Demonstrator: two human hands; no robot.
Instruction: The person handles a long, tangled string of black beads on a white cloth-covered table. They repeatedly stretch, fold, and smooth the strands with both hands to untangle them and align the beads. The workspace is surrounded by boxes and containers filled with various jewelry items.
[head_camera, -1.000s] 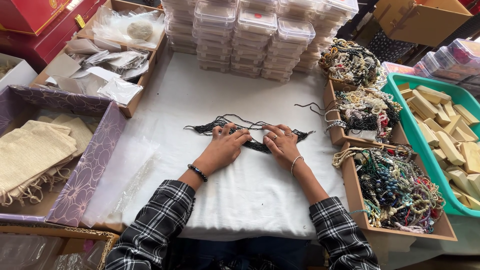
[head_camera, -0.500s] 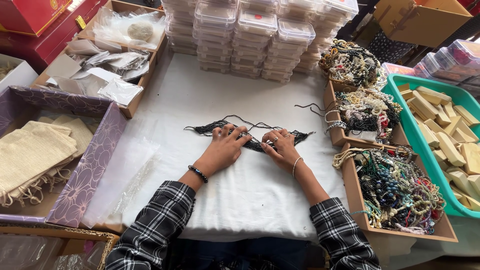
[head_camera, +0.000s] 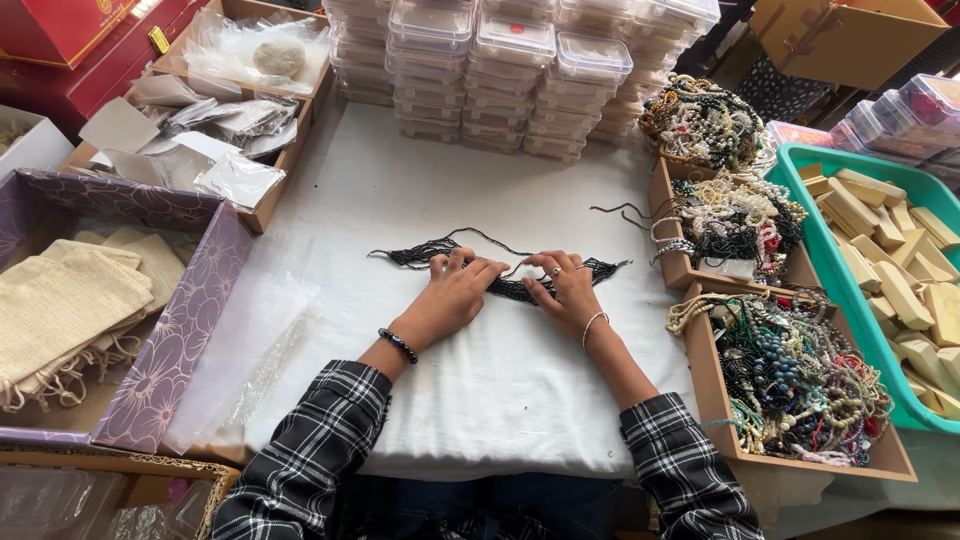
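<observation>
Black beaded strands (head_camera: 420, 252) lie stretched in a long dark line across the middle of the white cloth (head_camera: 500, 400), and both hands rest on them. From that line, the left hand (head_camera: 455, 295) sits flat on top near its centre, fingers spread and pressing the beads down, with a dark bracelet on the wrist. The right hand (head_camera: 565, 290) lies just beside it, touching the strands too, fingers curled lightly over them; whether it pinches any bead I cannot tell. Beyond the strands stand stacks of clear plastic boxes (head_camera: 500, 70). To the right of the strands, wooden trays (head_camera: 700, 270) hold heaps of mixed bead jewellery, and past those a green tub (head_camera: 800, 170) holds pale wooden blocks. To the left, a purple flowered box (head_camera: 170, 350) holds cream cloth pouches.
</observation>
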